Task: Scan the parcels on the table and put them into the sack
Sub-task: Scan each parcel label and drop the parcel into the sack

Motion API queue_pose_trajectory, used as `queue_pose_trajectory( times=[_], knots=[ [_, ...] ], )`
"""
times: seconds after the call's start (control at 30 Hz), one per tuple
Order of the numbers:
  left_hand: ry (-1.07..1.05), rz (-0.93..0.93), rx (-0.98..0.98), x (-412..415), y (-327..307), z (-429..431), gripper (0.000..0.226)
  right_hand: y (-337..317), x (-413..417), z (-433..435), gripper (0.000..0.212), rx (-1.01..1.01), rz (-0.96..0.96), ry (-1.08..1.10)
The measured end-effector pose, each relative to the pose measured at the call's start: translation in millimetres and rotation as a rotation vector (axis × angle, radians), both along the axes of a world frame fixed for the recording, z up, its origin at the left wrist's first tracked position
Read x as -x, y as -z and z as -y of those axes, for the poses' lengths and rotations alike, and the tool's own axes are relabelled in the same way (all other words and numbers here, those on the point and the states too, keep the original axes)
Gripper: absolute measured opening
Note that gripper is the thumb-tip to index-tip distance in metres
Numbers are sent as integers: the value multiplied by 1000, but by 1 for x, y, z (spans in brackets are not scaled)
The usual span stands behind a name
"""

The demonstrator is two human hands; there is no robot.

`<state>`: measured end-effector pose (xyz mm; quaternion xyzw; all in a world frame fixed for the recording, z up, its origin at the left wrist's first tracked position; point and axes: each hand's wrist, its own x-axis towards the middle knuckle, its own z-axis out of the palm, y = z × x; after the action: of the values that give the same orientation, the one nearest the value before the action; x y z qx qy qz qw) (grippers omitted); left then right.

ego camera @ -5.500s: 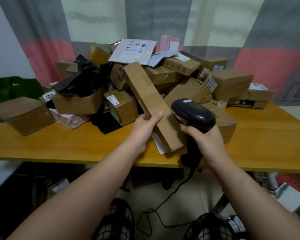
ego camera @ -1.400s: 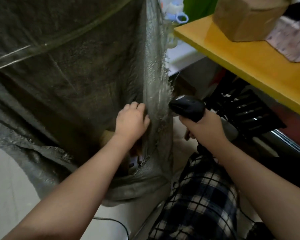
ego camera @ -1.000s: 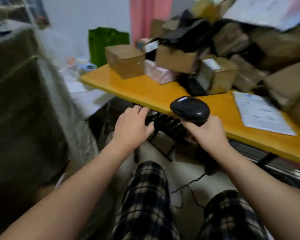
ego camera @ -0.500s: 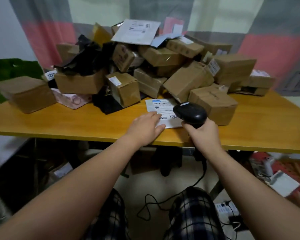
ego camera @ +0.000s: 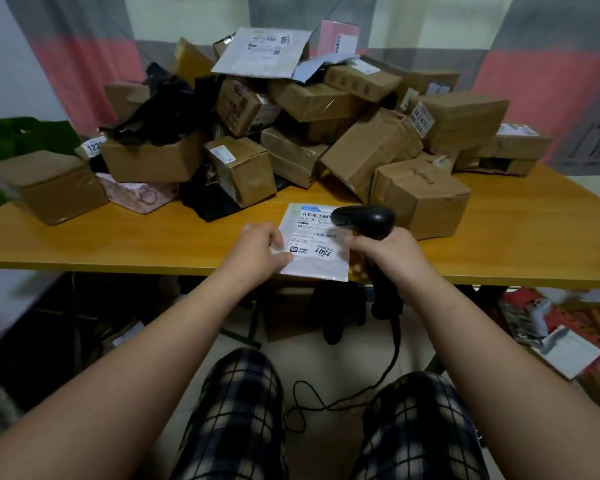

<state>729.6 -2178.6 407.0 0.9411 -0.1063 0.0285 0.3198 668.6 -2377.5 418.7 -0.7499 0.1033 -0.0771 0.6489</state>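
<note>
A flat white mailer parcel with a printed label lies at the front edge of the yellow table, its near end over the edge. My left hand pinches its left side, thumb on top. My right hand grips the black corded barcode scanner, whose head hangs over the mailer's upper right corner. Behind them rises a heap of brown cardboard parcels. The sack is out of view.
A lone brown box sits at the table's left end, a pink patterned packet beside it. Black bags lie in the heap. The scanner cable trails between my knees. White packets lie on the floor at right.
After the long box went into the grey sack, I turned back to the table. My left hand has gone from flat beside the white mailer to pinching it; the scanner now covers its corner.
</note>
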Motion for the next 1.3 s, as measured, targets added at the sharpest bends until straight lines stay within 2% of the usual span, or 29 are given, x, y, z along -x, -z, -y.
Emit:
queue_pose_trajectory(
  times=[0.1,0.23,0.3,0.37,0.47,0.57,0.67,0.8,0.97,1.07,1.3],
  knots=[
    [-43,-142,167,5,-4,-1,45,6,3,-17,25,41,22,36],
    [22,-147,412,21,0,-7,82,18,12,-33,32,53,143,129],
    [-13,-144,675,28,-1,-11,82,22,18,-36,36,59,208,133],
    [-81,-102,867,30,-7,-19,62,22,21,-36,38,72,229,121],
    [-34,14,849,30,-20,-33,6,13,24,-41,38,131,251,85],
    [-49,101,844,26,-30,-45,9,1,28,-48,32,218,365,130],
    [-78,123,836,22,-35,-53,10,-15,31,-58,26,199,424,145],
    [-100,118,821,20,-37,-54,8,-23,27,-72,24,206,425,80],
    [-107,95,828,19,-38,-52,10,-21,25,-76,18,225,419,129],
    [-110,92,822,20,-38,-51,13,-20,25,-74,21,229,410,142],
    [-122,98,815,17,-36,-53,8,-21,26,-72,15,270,398,147]
  ],
)
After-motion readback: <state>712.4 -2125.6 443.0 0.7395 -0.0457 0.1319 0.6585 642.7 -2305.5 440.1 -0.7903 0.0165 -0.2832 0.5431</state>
